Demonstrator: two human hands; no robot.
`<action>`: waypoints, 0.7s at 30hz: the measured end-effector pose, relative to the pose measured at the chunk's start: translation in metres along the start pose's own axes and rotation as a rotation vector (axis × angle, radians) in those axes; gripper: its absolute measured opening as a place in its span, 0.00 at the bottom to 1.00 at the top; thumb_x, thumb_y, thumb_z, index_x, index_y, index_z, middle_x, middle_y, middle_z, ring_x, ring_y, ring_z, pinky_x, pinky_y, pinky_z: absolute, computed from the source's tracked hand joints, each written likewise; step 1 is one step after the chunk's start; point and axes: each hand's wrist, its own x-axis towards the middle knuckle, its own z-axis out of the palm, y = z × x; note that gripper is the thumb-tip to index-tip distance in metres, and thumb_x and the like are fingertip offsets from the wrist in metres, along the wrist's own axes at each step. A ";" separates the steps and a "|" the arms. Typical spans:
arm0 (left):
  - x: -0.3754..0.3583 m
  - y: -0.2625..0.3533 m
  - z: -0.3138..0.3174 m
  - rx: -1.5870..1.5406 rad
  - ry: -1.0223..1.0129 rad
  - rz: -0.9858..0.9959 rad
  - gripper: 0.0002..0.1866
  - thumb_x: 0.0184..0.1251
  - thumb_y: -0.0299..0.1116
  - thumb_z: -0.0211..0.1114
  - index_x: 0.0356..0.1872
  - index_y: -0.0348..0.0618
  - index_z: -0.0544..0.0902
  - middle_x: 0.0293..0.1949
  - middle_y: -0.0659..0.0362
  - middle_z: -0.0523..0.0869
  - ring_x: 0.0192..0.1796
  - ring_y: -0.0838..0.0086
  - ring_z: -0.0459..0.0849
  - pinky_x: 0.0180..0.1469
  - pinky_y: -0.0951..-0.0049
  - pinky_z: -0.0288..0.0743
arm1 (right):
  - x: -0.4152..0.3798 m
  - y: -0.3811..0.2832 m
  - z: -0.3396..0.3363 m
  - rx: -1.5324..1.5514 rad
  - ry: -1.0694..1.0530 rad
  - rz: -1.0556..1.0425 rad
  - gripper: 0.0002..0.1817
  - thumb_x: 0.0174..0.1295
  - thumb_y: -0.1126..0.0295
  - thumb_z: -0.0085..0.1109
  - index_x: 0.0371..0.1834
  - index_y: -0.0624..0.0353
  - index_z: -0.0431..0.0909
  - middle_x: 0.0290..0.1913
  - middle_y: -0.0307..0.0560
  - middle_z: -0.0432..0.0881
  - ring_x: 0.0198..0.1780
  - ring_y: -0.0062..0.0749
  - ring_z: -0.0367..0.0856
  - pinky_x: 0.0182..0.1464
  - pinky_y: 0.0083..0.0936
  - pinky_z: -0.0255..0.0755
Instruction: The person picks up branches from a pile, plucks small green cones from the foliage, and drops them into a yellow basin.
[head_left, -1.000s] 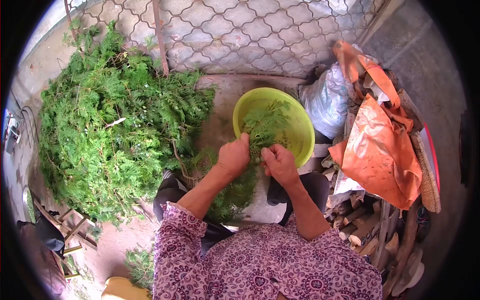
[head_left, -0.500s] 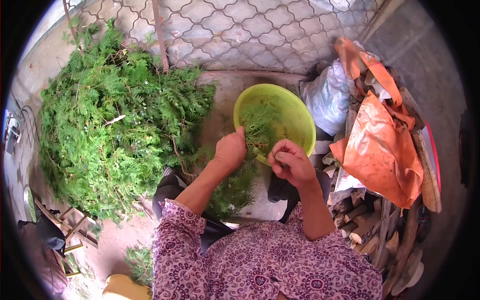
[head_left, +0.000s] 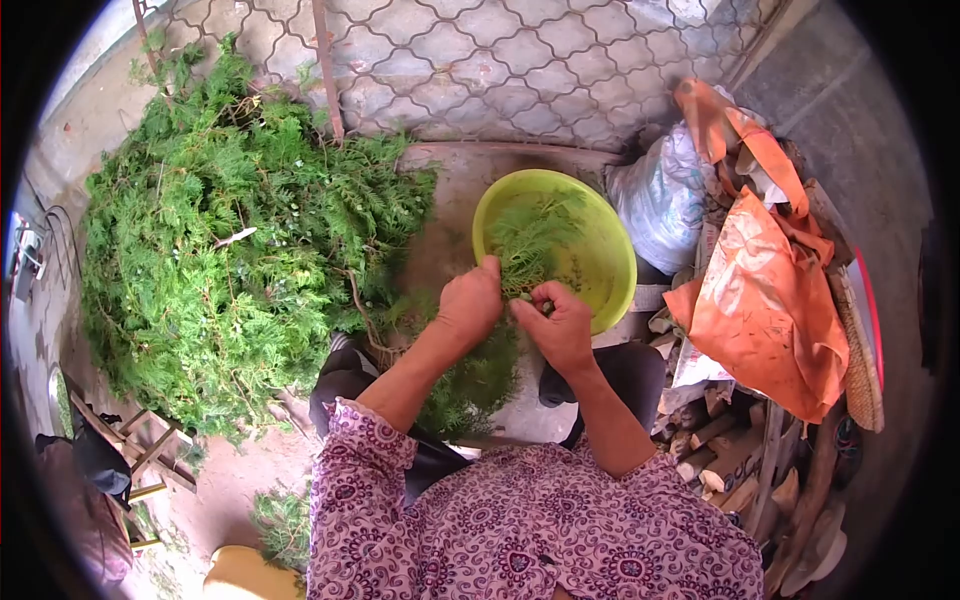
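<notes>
My left hand point(head_left: 470, 304) is closed around the stem of a feathery green conifer sprig point(head_left: 530, 240), whose fronds spread over the yellow-green basin point(head_left: 615, 275). Fingers pinched, my right hand point(head_left: 558, 324) touches the sprig's lower end at the basin's near rim. A tiny greenish bit shows between those fingertips, too small to name. Small dark bits lie on the basin's floor. Below my forearms, more green sprigs point(head_left: 475, 390) rest between my knees.
A large heap of conifer branches point(head_left: 220, 240) fills the left side. To the right are a white sack point(head_left: 655, 200), an orange bag point(head_left: 755, 310) and stacked firewood point(head_left: 725, 455). A wire lattice point(head_left: 500, 65) stands behind. A wooden stool point(head_left: 150, 450) is at lower left.
My right hand has moved left, from beside the sprig onto its lower end. My left hand still holds the sprig, whose fronds have shifted slightly right over the basin.
</notes>
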 end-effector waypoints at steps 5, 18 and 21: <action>0.002 -0.001 -0.004 0.060 -0.007 -0.032 0.07 0.55 0.28 0.51 0.34 0.38 0.67 0.28 0.43 0.80 0.32 0.51 0.81 0.36 0.56 0.74 | -0.002 -0.010 -0.013 0.137 -0.224 0.132 0.08 0.51 0.70 0.60 0.25 0.63 0.74 0.20 0.33 0.71 0.22 0.12 0.64 0.23 0.13 0.59; 0.006 -0.012 -0.002 -0.121 0.110 0.076 0.09 0.50 0.21 0.51 0.34 0.36 0.67 0.26 0.41 0.79 0.33 0.47 0.78 0.35 0.52 0.71 | 0.006 0.031 -0.059 1.246 -0.163 0.602 0.08 0.62 0.64 0.49 0.33 0.56 0.71 0.34 0.43 0.74 0.24 0.18 0.69 0.17 0.07 0.57; 0.004 -0.010 0.002 -0.126 0.084 0.068 0.09 0.50 0.21 0.51 0.34 0.37 0.66 0.25 0.42 0.79 0.32 0.47 0.78 0.35 0.52 0.71 | 0.006 0.032 -0.049 0.906 -0.192 0.563 0.05 0.61 0.68 0.52 0.33 0.56 0.73 0.29 0.38 0.75 0.21 0.14 0.67 0.17 0.07 0.56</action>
